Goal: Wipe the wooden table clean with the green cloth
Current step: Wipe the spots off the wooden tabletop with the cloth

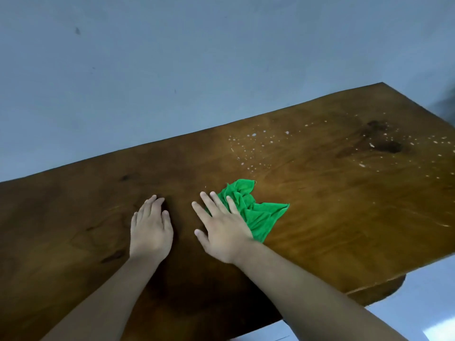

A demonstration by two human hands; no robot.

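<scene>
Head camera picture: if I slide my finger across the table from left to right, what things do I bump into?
left hand → right hand → green cloth → white specks → dark knot in the wood, all on the wooden table.

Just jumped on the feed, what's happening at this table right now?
A person is wiping the wooden table. The right hand presses flat on the crumpled green cloth, while the left hand rests flat on bare wood. White specks lie farther right, beyond the cloth, not yet wiped.
</scene>
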